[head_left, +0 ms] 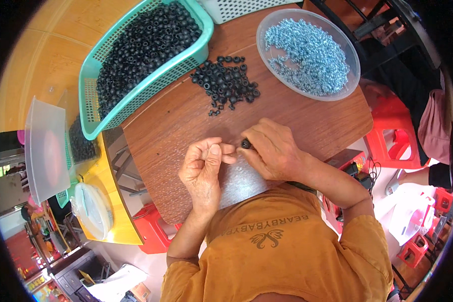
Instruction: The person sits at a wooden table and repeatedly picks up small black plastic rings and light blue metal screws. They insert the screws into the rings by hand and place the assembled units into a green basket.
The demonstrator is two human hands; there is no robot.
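My right hand (pixel 271 151) pinches a small round black piece with a hole in its end (pixel 245 144) between thumb and fingers, above the wooden table (pixel 312 123). Close beside it on the left, my left hand (pixel 205 168) is closed, its thumb pressed to the curled fingers; anything held there is too small to make out. Beyond both hands lies a loose pile of similar black pieces (pixel 229 83). A clear round tub (pixel 354 75) at the far right holds many small shiny metal pieces (pixel 312 55).
A turquoise basket (pixel 151 80) full of black pieces stands at the far left. Behind the table is a white perforated basket (pixel 236 9). Red stools (pixel 395 133) flank the table, and another person's dark-clothed arm or leg shows at right. A yellow table (pixel 118 206) adjoins on the left.
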